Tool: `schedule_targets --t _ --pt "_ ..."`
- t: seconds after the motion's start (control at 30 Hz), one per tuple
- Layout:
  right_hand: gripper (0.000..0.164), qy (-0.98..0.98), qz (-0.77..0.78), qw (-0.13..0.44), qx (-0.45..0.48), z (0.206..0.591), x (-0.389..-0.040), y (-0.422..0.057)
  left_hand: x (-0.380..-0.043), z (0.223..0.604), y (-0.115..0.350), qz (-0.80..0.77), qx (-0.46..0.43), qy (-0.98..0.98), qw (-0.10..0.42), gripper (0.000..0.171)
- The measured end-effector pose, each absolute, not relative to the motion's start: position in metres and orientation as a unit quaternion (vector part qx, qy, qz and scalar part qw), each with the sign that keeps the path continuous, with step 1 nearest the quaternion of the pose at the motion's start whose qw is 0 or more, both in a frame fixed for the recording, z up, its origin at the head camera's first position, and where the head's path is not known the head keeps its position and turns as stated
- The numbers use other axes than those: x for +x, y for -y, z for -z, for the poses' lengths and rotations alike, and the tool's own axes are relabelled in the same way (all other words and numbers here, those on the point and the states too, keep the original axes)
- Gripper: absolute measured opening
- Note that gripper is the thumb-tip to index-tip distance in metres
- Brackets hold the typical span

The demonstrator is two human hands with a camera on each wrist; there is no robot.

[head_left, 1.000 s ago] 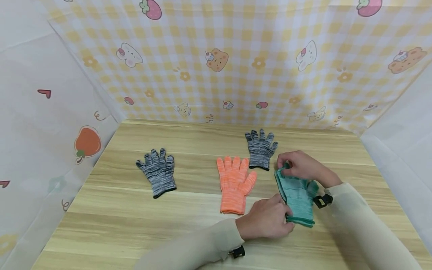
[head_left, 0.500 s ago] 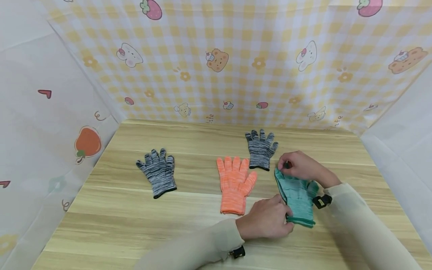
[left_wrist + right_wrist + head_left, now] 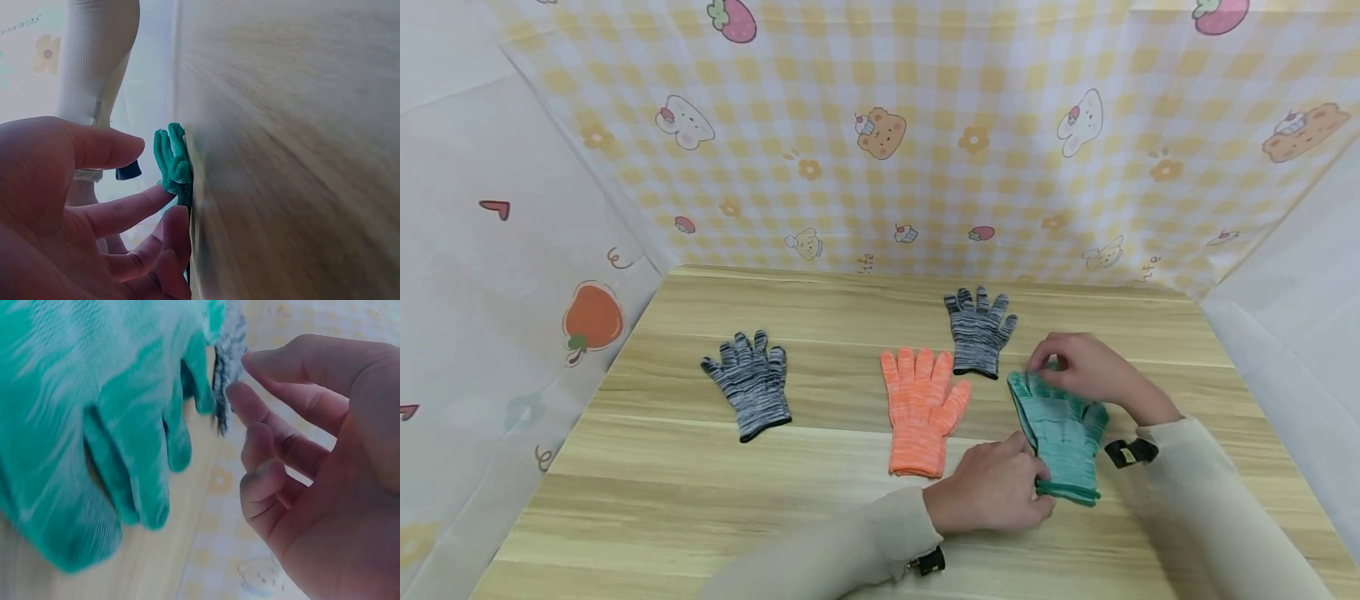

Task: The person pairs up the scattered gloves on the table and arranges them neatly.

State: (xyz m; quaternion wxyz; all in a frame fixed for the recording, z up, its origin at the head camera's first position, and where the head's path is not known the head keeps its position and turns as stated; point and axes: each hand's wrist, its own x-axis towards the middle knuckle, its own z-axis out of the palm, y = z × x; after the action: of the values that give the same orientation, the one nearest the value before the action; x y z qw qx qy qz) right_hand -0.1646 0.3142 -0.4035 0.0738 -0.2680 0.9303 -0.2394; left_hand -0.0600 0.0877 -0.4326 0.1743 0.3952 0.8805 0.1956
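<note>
Two green gloves (image 3: 1063,433) lie stacked on the table's right side, cuffs toward the person, layered fingers away. My left hand (image 3: 992,487) rests at the stack's left edge near the cuffs. In the left wrist view, its fingertips touch the green cuff edge (image 3: 175,159), while the thumb stands apart from it. My right hand (image 3: 1086,367) is over the gloves' finger ends. The right wrist view has this hand's loosely bent fingers (image 3: 250,403) beside the green glove fingers (image 3: 150,487), with a visible space between and nothing held.
An orange glove (image 3: 917,417) lies flat left of the green stack. One grey-black glove (image 3: 979,333) is behind them, and another grey-black glove (image 3: 752,383) lies farther left. A checked cloth (image 3: 925,192) hangs behind the wooden table (image 3: 662,500).
My right hand has released the green glove's fingertip and moved slightly right, leaving more of the glove fingers showing. My left hand stays in place at the cuffs.
</note>
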Motion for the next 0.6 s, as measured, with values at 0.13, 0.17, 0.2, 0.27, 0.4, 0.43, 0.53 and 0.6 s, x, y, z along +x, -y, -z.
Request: schedule_targets --t 0.13,0.17,0.2,0.27,0.4,0.43,0.53,0.6 --pt "0.01 -0.941 0.229 0.048 -0.246 0.402 -0.156 -0.329 -0.06 0.431 -0.088 -0.197 0.398 -0.878 0.177 0.028" --pt "0.01 -0.943 0.227 0.044 -0.242 0.401 -0.153 -0.333 -0.06 0.431 -0.088 -0.198 0.398 -0.878 0.178 0.028" --pt "0.009 -0.944 0.225 0.043 -0.237 0.401 -0.149 -0.336 -0.06 0.431 -0.088 -0.199 0.398 -0.877 0.179 0.028" --pt "0.011 -0.946 0.222 0.048 -0.23 0.4 -0.141 -0.343 -0.059 0.431 -0.087 -0.203 0.397 -0.877 0.181 0.028" --pt "0.016 -0.947 0.22 0.076 -0.22 0.401 -0.121 -0.351 -0.058 0.43 -0.086 -0.205 0.392 -0.878 0.182 0.032" --pt "0.017 -0.947 0.221 0.081 -0.219 0.402 -0.116 -0.352 -0.058 0.431 -0.085 -0.206 0.389 -0.879 0.183 0.033" --pt "0.023 -0.948 0.221 0.082 -0.214 0.406 -0.099 -0.354 -0.057 0.43 -0.083 -0.207 0.389 -0.88 0.179 0.037" --pt "0.033 -0.948 0.219 0.077 -0.218 0.411 -0.089 -0.355 -0.056 0.43 -0.081 -0.207 0.391 -0.88 0.175 0.04"
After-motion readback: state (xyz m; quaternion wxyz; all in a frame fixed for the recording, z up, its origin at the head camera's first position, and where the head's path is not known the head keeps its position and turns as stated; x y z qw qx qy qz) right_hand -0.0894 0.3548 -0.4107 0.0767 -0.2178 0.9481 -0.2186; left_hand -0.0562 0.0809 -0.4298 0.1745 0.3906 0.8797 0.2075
